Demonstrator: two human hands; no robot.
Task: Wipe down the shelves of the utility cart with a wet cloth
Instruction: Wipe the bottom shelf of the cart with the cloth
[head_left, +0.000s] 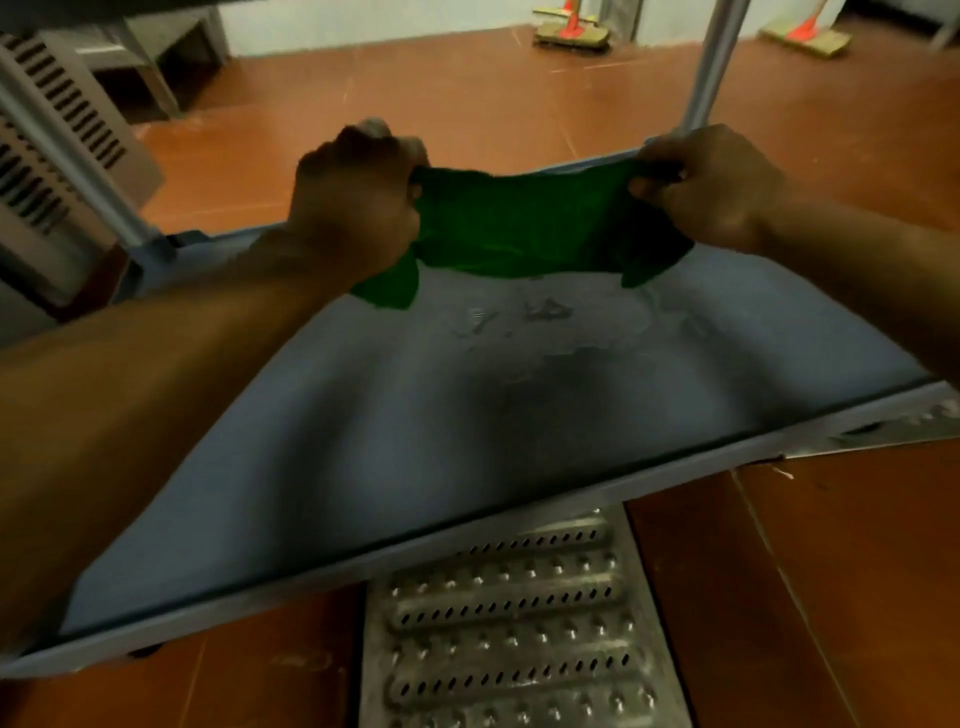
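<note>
Gripping on the left: the left hand (358, 202) has its fingers curled tight round the left end of the cloth, and a corner hangs out below the fist.
Cloth (524, 228): green and pulled open between the two hands, above the far part of the shelf. Its lower corners hang toward the surface, but I cannot tell if they touch.
Wet patch (545, 317): damp streaks lie just on the near side of the cloth's lower edge. The near half of the shelf looks dry.
Right hand (717, 187): pinches the right end of the cloth between thumb and curled fingers, close to the far rim.
Shelf (779, 332): a grey-blue tray with a raised rim, running from far left to near right.
Step in hand: most likely opening the cloth out before laying it down.
Doing it well: set it down flat or folded once and press with a spread palm. Work in overlapping strokes from the far rim to the near one, and run an edge along the rim and into the corners.
</note>
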